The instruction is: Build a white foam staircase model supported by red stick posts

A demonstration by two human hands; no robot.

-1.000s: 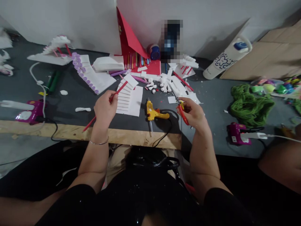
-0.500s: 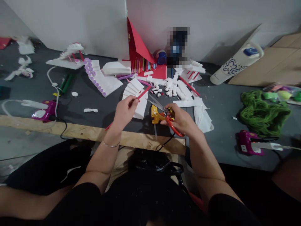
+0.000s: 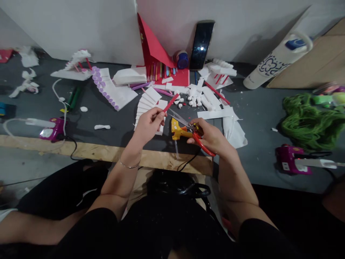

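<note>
Pinched between the fingers of my left hand (image 3: pixel 151 124) is a thin red stick (image 3: pixel 171 102), its free end pointing up and to the right. My right hand (image 3: pixel 208 135) grips red-handled scissors (image 3: pixel 202 144) by the handles. Their blades (image 3: pixel 179 118) point left, close to the red stick; I cannot tell whether they touch it. Beneath the scissors lies a yellow glue gun (image 3: pixel 176 129) with a clear glue stick poking out toward the table edge. Behind my left hand are white stepped pieces (image 3: pixel 147 100), partly hidden by it.
White clay lumps (image 3: pixel 194 95) and paper scraps (image 3: pixel 214 114) lie beyond my hands. A phone (image 3: pixel 202 45) leans on the wall beside a blue-lidded jar (image 3: pixel 182 60). Rightward are a white bottle (image 3: pixel 272 64), green yarn (image 3: pixel 309 122) and a purple power strip (image 3: pixel 291 162). Other people sit on both sides.
The red stick has turned slightly in my left hand and its tip is higher. My left hand and the scissors have shifted slightly right. The view has moved a little.
</note>
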